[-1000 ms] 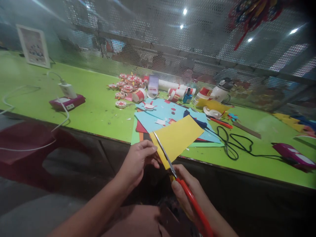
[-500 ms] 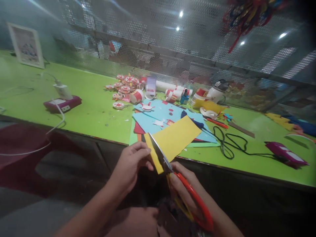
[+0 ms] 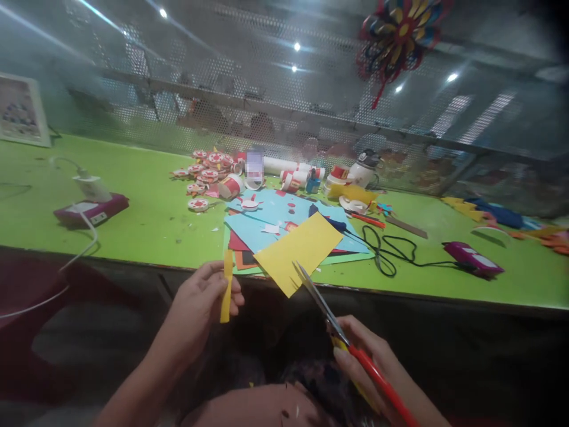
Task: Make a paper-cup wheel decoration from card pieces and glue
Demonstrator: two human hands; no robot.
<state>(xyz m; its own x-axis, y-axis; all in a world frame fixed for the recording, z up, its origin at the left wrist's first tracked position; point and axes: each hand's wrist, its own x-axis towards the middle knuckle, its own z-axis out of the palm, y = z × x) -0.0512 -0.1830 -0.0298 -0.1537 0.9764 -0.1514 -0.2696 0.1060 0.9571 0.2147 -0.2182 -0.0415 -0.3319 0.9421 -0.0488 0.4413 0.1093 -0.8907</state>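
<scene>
My left hand pinches a narrow yellow paper strip, held upright just in front of the table edge. In my right hand are scissors with red and yellow handles, their blades pointing up and left. The blade tips lie over the near part of a larger yellow paper sheet. That sheet rests on the pile of coloured paper, and its near corner juts past the table edge. Light blue paper with small cut-outs lies under it. The strip and the sheet are apart.
Paper cups and several round red-and-white paper pieces stand behind the pile. A black cable runs to a purple power strip at right. Another purple power strip sits at left on the green table.
The yellow strip has come away from the sheet, and my left hand has moved left with it. My right hand has drawn the scissors right and down; their blades look closer together.
</scene>
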